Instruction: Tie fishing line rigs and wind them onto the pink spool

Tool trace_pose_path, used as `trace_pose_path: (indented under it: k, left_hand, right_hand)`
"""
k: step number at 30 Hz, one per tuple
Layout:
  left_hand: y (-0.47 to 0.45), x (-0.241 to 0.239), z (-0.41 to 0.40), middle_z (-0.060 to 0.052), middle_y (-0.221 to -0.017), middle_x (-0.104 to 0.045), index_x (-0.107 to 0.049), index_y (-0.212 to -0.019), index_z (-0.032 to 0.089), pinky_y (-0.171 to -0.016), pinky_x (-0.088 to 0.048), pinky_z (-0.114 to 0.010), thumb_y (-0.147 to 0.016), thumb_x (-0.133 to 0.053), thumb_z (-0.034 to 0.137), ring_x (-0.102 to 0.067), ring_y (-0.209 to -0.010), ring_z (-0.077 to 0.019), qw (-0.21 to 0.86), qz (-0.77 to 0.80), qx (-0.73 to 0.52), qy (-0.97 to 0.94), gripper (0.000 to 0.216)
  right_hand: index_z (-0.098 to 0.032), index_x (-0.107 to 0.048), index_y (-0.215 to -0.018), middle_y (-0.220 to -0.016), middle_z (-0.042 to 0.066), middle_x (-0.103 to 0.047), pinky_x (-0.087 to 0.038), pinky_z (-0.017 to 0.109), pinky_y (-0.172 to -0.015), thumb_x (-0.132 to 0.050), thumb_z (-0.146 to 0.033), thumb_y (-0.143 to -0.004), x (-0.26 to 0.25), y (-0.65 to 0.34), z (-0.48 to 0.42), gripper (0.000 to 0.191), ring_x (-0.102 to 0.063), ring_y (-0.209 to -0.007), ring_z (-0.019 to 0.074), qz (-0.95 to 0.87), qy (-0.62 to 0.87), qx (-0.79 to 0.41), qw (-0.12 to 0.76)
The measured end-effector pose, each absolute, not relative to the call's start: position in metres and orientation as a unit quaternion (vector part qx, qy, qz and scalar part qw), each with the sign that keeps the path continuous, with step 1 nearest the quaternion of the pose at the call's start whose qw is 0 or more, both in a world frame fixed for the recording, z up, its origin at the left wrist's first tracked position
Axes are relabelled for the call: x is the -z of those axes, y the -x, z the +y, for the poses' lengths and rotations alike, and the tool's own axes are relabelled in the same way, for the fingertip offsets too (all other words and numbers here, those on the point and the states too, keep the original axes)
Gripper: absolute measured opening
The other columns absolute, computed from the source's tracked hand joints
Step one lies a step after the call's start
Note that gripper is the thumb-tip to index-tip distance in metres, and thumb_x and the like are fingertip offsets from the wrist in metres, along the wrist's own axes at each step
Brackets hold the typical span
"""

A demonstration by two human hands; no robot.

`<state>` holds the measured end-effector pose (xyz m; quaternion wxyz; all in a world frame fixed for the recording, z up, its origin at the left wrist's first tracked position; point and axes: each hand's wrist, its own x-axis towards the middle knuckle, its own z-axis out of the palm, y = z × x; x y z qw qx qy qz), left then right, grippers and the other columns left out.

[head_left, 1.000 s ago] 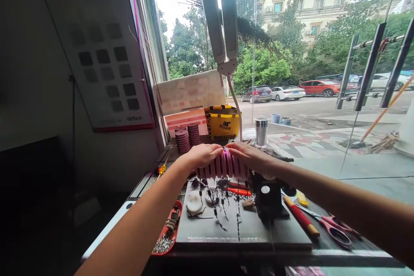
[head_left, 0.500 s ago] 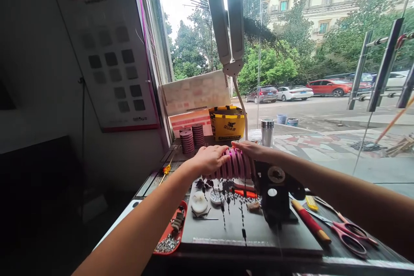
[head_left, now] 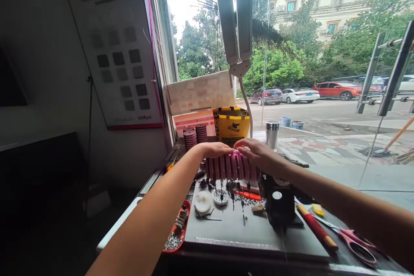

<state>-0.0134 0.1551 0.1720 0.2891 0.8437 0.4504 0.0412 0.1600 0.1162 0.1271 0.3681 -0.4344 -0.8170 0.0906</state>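
Observation:
A row of round pink discs, like spools (head_left: pixel 231 167), sits side by side at the black stand (head_left: pixel 278 209). Dark beaded strands (head_left: pixel 243 211) hang from its front. Flat over the top of the row lies my left hand (head_left: pixel 217 150), fingers stretched to the right. My right hand (head_left: pixel 257 152) reaches in from the other side, fingers bent over the top and tips close to the left fingertips. Whatever is between those right fingers is hidden. Below, on the grey board (head_left: pixel 236 235), are a small dish of beads (head_left: pixel 221 197) and a white round lid-like piece (head_left: pixel 203 202).
A red tray (head_left: pixel 185 235) with metallic bits lies left of the board. Scissors (head_left: pixel 359 246), a red-wrapped rod (head_left: pixel 317 226) and a yellow piece (head_left: pixel 318 210) lie right. Behind stand disc stacks (head_left: pixel 201 133), a yellow bag (head_left: pixel 233 125) and a metal canister (head_left: pixel 272 136) before the window.
The view has shifted slightly, so things sit further right. My left hand has flattened over the discs, and my right fingers are more bent. The hanging strands sit differently.

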Motion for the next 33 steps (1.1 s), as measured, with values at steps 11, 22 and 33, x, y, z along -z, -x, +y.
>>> trace_pose_path:
  k: [11,22,33]
  left_hand:
    - [0.037,-0.185,0.132,-0.012,-0.124,-0.056,-0.051,-0.120,0.007,-0.090,-0.040,-0.025,-0.090,-0.039,0.024,-0.053,-0.107,-0.0156,0.301,0.465,-0.132,-0.822,0.037]
    - [0.058,-0.181,0.090,-0.004,-0.082,-0.063,-0.066,-0.078,0.016,-0.074,-0.045,-0.030,-0.069,-0.060,0.015,-0.058,-0.082,-0.0203,0.010,0.498,-0.168,-0.851,0.011]
    - [0.044,-0.173,0.066,-0.012,-0.077,-0.070,-0.069,-0.074,0.016,-0.069,-0.048,-0.036,-0.074,-0.050,0.011,-0.065,-0.077,-0.0281,-0.183,0.542,-0.091,-0.815,0.019]
  right_hand:
    - [-0.019,-0.055,-0.102,-0.105,0.010,-0.061,-0.038,0.040,-0.091,-0.029,-0.036,-0.088,-0.115,-0.156,0.124,0.035,-0.053,-0.100,0.0231,-0.841,0.416,-0.104,0.329]
    - [-0.019,-0.054,-0.100,-0.106,0.010,-0.061,-0.040,0.039,-0.090,-0.029,-0.034,-0.087,-0.119,-0.155,0.125,0.032,-0.054,-0.101,0.0231,-0.842,0.431,-0.108,0.307]
    - [-0.019,-0.054,-0.102,-0.106,0.011,-0.060,-0.039,0.040,-0.090,-0.027,-0.034,-0.088,-0.121,-0.155,0.122,0.034,-0.053,-0.100,0.0237,-0.846,0.430,-0.092,0.301]
